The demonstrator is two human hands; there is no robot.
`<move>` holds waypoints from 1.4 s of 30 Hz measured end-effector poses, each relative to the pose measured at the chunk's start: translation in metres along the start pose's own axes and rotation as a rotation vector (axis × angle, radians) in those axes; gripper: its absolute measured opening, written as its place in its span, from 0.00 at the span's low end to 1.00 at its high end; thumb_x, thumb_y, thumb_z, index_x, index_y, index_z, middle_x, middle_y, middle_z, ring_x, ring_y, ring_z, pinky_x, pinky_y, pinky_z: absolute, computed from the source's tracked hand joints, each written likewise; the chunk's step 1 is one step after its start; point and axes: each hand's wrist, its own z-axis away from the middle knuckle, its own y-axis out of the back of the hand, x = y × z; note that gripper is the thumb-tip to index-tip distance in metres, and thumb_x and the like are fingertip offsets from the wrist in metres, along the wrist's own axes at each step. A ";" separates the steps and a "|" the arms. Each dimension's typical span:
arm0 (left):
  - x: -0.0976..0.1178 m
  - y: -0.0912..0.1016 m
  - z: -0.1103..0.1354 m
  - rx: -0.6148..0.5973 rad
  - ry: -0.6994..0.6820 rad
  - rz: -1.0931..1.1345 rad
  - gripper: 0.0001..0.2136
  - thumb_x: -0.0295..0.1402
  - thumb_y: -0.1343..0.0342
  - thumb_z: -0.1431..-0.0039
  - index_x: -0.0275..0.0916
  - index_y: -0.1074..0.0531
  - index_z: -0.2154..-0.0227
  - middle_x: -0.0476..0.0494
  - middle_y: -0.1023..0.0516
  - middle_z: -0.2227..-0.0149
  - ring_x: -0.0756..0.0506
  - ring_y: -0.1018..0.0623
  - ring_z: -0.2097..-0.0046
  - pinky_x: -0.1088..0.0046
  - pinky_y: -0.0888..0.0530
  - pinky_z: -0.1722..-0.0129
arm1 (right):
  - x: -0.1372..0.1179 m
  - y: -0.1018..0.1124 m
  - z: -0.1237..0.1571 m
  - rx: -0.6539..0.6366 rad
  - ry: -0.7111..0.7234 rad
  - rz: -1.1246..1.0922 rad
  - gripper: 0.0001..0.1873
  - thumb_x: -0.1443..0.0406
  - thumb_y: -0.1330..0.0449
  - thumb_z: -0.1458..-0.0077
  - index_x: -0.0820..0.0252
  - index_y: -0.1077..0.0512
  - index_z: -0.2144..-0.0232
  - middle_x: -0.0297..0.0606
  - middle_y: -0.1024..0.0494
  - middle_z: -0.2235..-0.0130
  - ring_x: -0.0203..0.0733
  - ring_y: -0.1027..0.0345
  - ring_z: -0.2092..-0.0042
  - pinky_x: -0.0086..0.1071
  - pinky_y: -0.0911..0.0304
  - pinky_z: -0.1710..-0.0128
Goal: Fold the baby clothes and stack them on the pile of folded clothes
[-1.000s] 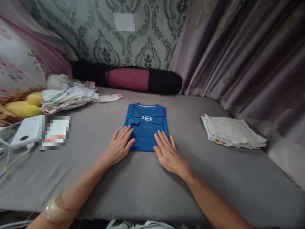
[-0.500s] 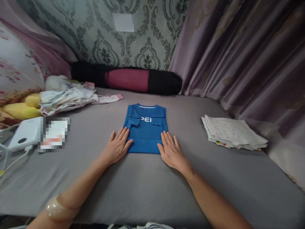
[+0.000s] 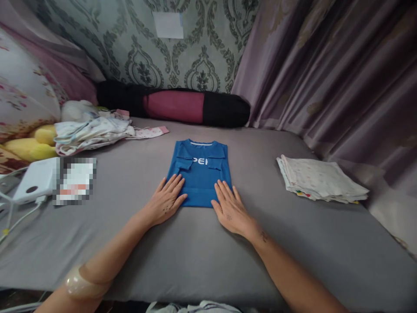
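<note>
A blue long-sleeved shirt [image 3: 202, 179] lies face up on the grey bed sheet [image 3: 195, 252], its sides and sleeves folded inward over the front. White letters on its chest are partly covered by the sleeves, and its lower edge shows a crosswise fold line. My left hand [image 3: 167, 201] rests flat on the shirt's lower left corner, fingers stretched out and pointing away from me. On the lower right corner lies my right hand [image 3: 230, 208], also flat with its fingers extended. Neither hand grips the fabric.
To the right sits a stack of folded white cloths [image 3: 321, 178]. Crumpled light clothes [image 3: 94, 132] and a yellow plush toy [image 3: 32, 145] lie at the left, near a white power bank [image 3: 37, 180] with cables. A black and magenta bolster-shaped bag [image 3: 174, 105] lines the wall.
Both hands have shifted slightly inward over the shirt's lower corners, the left one moving right and the right one a little left. The shirt stays folded in place.
</note>
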 end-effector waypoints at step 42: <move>-0.013 0.026 0.017 0.176 -0.214 0.034 0.17 0.26 0.56 0.41 0.40 0.31 0.50 0.39 0.25 0.48 0.42 0.26 0.48 0.61 0.33 0.49 | 0.016 0.010 0.009 0.262 0.110 0.047 0.25 0.75 0.56 0.40 0.63 0.31 0.46 0.44 0.29 0.45 0.45 0.37 0.44 0.41 0.40 0.44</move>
